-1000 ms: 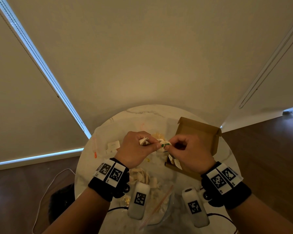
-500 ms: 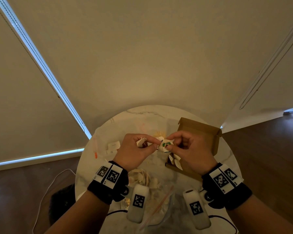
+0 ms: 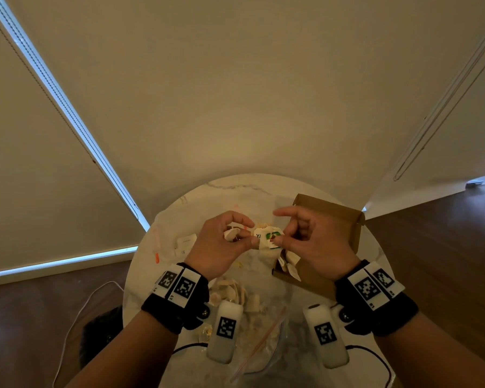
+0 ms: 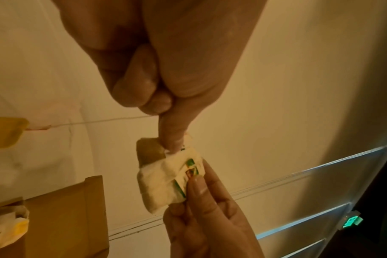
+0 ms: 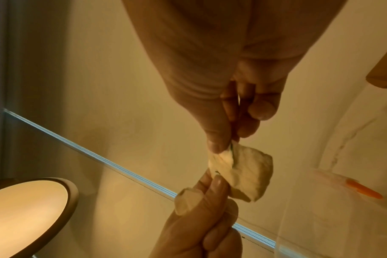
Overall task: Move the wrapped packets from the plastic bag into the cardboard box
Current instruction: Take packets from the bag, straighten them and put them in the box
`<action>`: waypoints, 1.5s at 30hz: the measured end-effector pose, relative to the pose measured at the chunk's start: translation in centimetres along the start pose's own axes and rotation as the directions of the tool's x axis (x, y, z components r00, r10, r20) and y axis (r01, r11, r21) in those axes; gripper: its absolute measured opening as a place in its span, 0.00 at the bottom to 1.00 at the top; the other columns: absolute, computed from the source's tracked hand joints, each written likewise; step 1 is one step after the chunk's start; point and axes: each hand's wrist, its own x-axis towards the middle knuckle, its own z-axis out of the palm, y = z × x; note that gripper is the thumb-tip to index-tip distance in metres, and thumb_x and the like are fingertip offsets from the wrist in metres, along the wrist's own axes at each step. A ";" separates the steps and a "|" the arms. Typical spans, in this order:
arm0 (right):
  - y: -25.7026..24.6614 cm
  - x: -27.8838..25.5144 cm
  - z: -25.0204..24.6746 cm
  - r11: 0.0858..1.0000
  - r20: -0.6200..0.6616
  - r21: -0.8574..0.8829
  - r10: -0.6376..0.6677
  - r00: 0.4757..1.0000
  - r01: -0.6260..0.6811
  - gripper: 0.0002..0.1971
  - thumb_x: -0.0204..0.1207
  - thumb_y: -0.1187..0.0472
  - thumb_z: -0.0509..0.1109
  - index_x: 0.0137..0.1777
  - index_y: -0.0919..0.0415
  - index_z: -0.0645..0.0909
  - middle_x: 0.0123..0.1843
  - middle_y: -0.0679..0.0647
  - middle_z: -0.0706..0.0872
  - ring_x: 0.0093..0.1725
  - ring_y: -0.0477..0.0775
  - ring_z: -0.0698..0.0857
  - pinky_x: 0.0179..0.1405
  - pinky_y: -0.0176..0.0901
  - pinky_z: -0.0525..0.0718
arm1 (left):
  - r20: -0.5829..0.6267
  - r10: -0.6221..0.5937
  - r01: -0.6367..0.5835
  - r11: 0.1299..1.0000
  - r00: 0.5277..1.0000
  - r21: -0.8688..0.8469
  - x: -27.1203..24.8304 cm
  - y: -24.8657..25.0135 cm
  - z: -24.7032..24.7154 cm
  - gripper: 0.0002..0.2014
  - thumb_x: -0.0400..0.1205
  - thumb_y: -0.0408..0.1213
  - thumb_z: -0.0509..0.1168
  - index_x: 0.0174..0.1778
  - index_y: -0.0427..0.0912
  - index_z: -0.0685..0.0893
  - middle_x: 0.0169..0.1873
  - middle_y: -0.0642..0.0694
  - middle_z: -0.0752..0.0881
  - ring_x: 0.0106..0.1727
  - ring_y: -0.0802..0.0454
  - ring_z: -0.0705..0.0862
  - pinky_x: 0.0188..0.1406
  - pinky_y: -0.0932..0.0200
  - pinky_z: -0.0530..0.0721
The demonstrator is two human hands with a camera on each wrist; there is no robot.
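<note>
Both hands hold one wrapped packet (image 3: 269,240) above the middle of the round table. It is white with a green and red label (image 4: 166,179). My left hand (image 3: 249,236) pinches its left end with the thumb (image 4: 172,137) and also keeps a second small packet (image 3: 231,235) tucked under its curled fingers. My right hand (image 3: 277,238) pinches the label end; its index finger sticks out straight. The open cardboard box (image 3: 333,219) stands to the right with several packets (image 3: 289,264) inside. The clear plastic bag (image 3: 263,329) lies near me, holding more packets.
The round marble table (image 3: 235,191) stands against pale blinds. On its left part lie a white tag (image 3: 186,240) and another clear bag with an orange zip (image 3: 156,257). A round lamp (image 5: 26,209) shows in the right wrist view. A cable runs over the dark floor at left.
The hands have drawn slightly apart, and the packet between them has turned label-up. My right index finger has straightened out.
</note>
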 end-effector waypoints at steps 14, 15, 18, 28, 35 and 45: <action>0.6 1.3 -0.2 0.997 0.079 -0.043 0.070 0.994 -0.067 0.08 0.72 0.61 0.78 0.51 0.57 0.88 0.41 0.59 0.89 0.35 0.51 0.86 0.36 0.37 0.85 | 0.038 0.047 -0.049 0.998 0.998 0.051 1.1 -0.5 1.4 0.05 0.72 0.30 0.78 0.42 0.37 0.91 0.35 0.41 0.91 0.38 0.42 0.89 0.40 0.54 0.86; 0.6 1.6 -0.5 0.996 0.106 -0.062 0.070 0.992 -0.063 0.08 0.73 0.60 0.77 0.52 0.56 0.88 0.41 0.58 0.89 0.36 0.52 0.87 0.37 0.39 0.86 | 0.039 0.046 -0.049 0.997 0.998 0.064 1.4 -0.7 1.6 0.05 0.72 0.30 0.78 0.42 0.38 0.91 0.34 0.41 0.91 0.36 0.45 0.89 0.39 0.56 0.86; 0.9 2.2 -1.1 0.980 0.133 -0.186 0.089 0.987 -0.064 0.04 0.73 0.61 0.77 0.46 0.52 0.89 0.40 0.52 0.90 0.40 0.54 0.89 0.41 0.47 0.89 | 0.055 0.041 -0.046 0.995 0.998 0.094 1.9 -0.9 2.1 0.05 0.71 0.31 0.79 0.40 0.42 0.92 0.34 0.43 0.90 0.34 0.56 0.86 0.36 0.63 0.83; 13.5 3.2 -3.5 0.792 -0.038 -0.483 0.407 0.913 -0.373 0.05 0.76 0.62 0.72 0.48 0.50 0.83 0.50 0.49 0.86 0.51 0.51 0.83 0.52 0.38 0.78 | -0.021 -0.249 0.250 0.962 0.968 0.112 2.8 -4.0 2.2 0.03 0.77 0.40 0.74 0.44 0.47 0.88 0.41 0.45 0.90 0.33 0.55 0.82 0.29 0.66 0.78; 20.9 1.7 -2.5 0.612 -0.130 -0.668 0.465 0.876 -0.424 0.05 0.77 0.58 0.71 0.50 0.54 0.88 0.53 0.52 0.89 0.49 0.49 0.81 0.53 0.38 0.76 | 0.140 -0.487 0.505 0.848 0.862 -0.160 2.4 -4.4 2.6 0.17 0.77 0.15 0.56 0.55 0.35 0.81 0.49 0.29 0.85 0.30 0.48 0.74 0.26 0.56 0.73; 21.3 0.3 -2.8 0.597 0.005 -0.660 0.611 0.792 -0.456 0.14 0.80 0.61 0.62 0.53 0.49 0.89 0.62 0.50 0.86 0.58 0.54 0.82 0.61 0.46 0.80 | 0.185 -0.374 0.399 0.908 0.909 -0.128 1.8 -4.5 2.5 0.14 0.86 0.20 0.48 0.64 0.35 0.70 0.48 0.34 0.86 0.43 0.45 0.85 0.44 0.52 0.85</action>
